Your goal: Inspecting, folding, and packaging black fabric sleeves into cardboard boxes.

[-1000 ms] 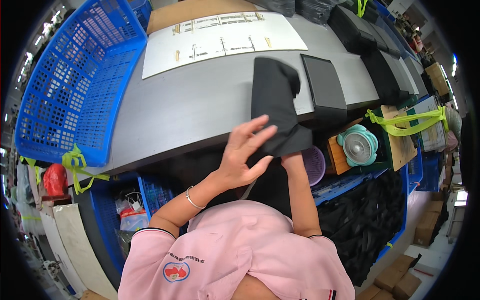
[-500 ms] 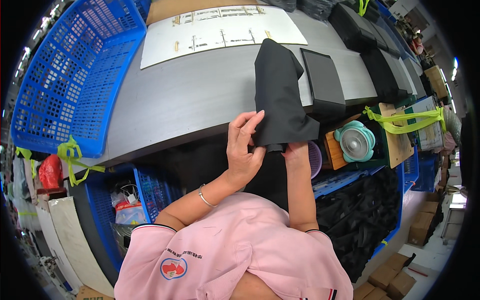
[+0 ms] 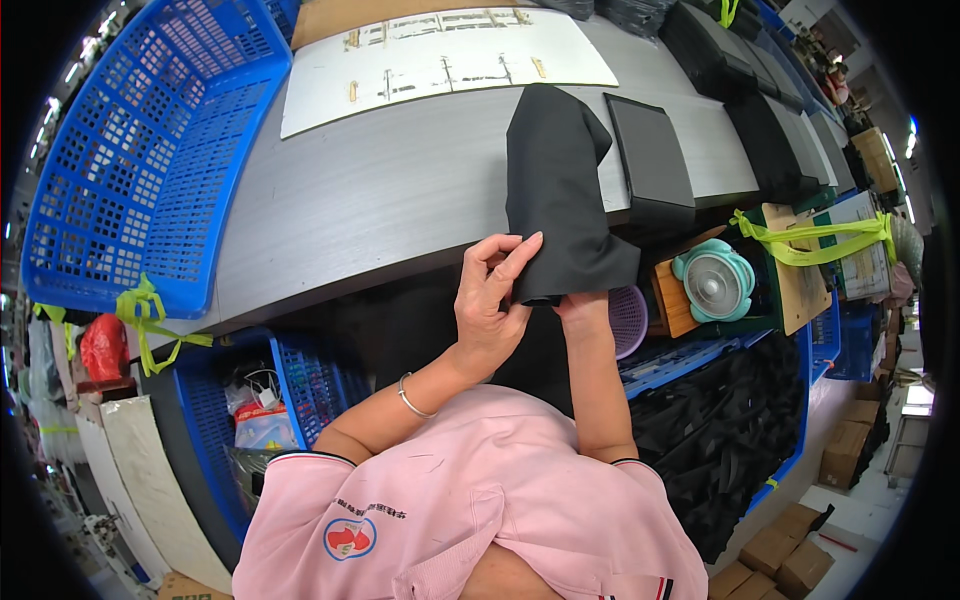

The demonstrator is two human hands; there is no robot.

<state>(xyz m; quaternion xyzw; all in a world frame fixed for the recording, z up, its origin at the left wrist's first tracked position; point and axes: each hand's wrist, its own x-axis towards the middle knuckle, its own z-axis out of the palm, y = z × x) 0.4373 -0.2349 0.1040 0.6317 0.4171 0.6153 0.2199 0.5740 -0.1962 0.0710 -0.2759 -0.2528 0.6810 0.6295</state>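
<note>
Your left hand (image 3: pixel 490 300) pinches the near end of the black fabric sleeve (image 3: pixel 555 190), fingers together, at the grey table's (image 3: pixel 380 200) front edge; your right hand (image 3: pixel 583 305) is half hidden beneath it, so its grip can't be told. You seem mid-fitting; next, keep the hem square.

A blue basket (image 3: pixel 130 170) and a white board (image 3: pixel 440 55) sit on the grey table (image 3: pixel 380 200), a teal fan (image 3: pixel 712 285) below.

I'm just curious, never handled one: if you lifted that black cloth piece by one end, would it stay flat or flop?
The black cloth piece would probably flop: it creases and drapes over the grey table edge. It looks light, since the left hand pinches it with fingertips only. It seems unlikely to slide, lying matte and folded.
</note>
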